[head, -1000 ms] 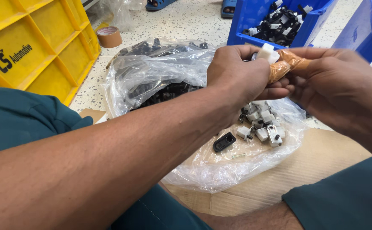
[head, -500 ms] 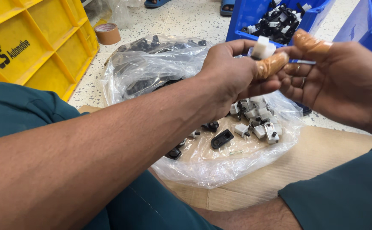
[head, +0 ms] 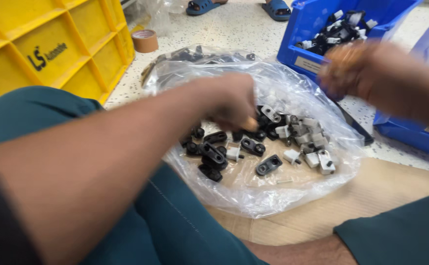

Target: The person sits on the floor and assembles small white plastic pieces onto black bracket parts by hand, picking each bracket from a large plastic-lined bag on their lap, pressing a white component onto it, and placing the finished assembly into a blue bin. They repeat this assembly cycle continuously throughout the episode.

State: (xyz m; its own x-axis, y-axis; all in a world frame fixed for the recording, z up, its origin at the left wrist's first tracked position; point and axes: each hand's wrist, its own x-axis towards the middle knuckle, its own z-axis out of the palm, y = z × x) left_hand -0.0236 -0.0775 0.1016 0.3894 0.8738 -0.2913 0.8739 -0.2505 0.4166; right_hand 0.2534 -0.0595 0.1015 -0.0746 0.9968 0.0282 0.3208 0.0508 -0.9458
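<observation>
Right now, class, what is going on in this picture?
A person sits on the floor with an open clear plastic bag of small black and white plastic parts. The left hand reaches down into the pile. The blurred right hand is raised by a blue bin holding similar parts.

black and white plastic parts (head: 254, 147) in a clear bag (head: 293, 88), yellow crate (head: 52, 49), blue bin (head: 317, 24).
</observation>
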